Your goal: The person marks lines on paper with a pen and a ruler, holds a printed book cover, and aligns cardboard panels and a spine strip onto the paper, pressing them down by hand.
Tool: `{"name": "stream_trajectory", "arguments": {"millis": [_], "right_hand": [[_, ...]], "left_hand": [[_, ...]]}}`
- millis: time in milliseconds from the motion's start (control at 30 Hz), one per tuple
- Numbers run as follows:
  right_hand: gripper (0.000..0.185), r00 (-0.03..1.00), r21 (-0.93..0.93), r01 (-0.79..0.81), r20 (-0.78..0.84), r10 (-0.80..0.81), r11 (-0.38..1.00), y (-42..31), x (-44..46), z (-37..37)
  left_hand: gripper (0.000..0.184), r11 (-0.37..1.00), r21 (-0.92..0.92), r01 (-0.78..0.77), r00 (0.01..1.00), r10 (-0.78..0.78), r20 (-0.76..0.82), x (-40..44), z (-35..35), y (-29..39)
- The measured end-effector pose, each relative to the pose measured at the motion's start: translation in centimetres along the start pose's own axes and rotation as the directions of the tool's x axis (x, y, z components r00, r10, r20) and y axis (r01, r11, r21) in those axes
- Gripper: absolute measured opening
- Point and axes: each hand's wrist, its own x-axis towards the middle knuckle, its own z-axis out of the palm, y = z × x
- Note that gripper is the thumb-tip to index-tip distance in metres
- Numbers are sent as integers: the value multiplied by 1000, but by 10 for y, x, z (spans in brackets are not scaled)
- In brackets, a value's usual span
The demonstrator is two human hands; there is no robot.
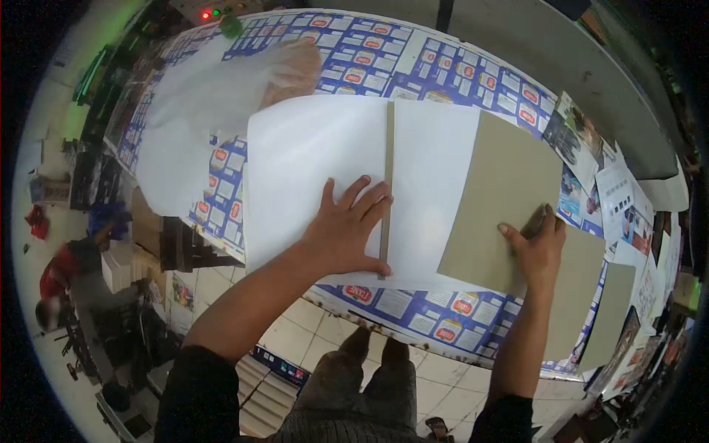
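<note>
My left hand (347, 229) lies spread over a large white sheet (310, 155), its fingertips and thumb at a narrow grey board strip (390, 148). To the right of the strip, the white surface (432, 162) continues under a grey-green board (502, 177). My right hand (539, 247) holds this board at its right edge, thumb on top and the other fingers bent, partly hidden. The board's left edge slants over the white sheet. Beneath my right wrist is another grey board (580, 295).
The table has a blue printed covering (458, 306). Crumpled translucent plastic (192, 111) lies at the left, and a further grey board (609, 317) at the right. Printed papers (617, 192) cover the right end. Another person in red (63, 273) is at the far left.
</note>
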Motion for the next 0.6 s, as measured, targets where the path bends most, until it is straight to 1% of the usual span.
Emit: {"name": "stream_trajectory", "arguments": {"millis": [33, 67, 133, 167, 233, 367, 433, 467, 533, 567, 600], "right_hand": [[103, 995, 57, -102, 18, 101, 993, -4, -6, -2], [103, 995, 67, -99, 23, 97, 993, -5, -9, -3], [110, 966, -28, -252, -71, 250, 967, -7, -14, -4], [110, 965, -18, -256, -67, 254, 967, -7, -17, -3], [112, 956, -77, -277, -118, 267, 958, -6, -18, -1], [109, 955, -48, -288, -95, 282, 957, 1, -15, 1], [105, 978, 69, -206, -15, 208, 976, 8, -10, 4], [105, 978, 68, -205, -17, 206, 976, 7, -8, 4], [102, 996, 114, -57, 78, 48, 992, 3, -13, 5], [102, 994, 110, -67, 96, 57, 992, 1, -19, 5], [101, 997, 36, -60, 47, 58, 998, -1, -26, 3]], "left_hand": [[121, 1000, -2, -12, 1000, 12, -26, -1, 2, -1], [121, 1000, 5, -4, 1000, 4, -22, -2, 3, -1], [122, 1000, -18, -19, 999, 18, -48, -1, 3, -1], [122, 1000, -8, -17, 999, 16, -44, -1, 4, -1], [123, 999, -28, -22, 997, 20, -70, -2, 5, -1], [123, 999, -31, -24, 998, 23, -58, -3, 5, -1], [122, 1000, 11, -25, 996, 26, -91, -3, 8, -1], [122, 1000, 10, -24, 995, 25, -93, -2, 7, -1], [122, 1000, 18, -23, 997, 24, -74, -3, 7, -1], [122, 1000, 11, -24, 998, 25, -56, -4, 8, -1], [122, 999, 9, -36, 995, 37, -88, -5, 11, -2]]}}
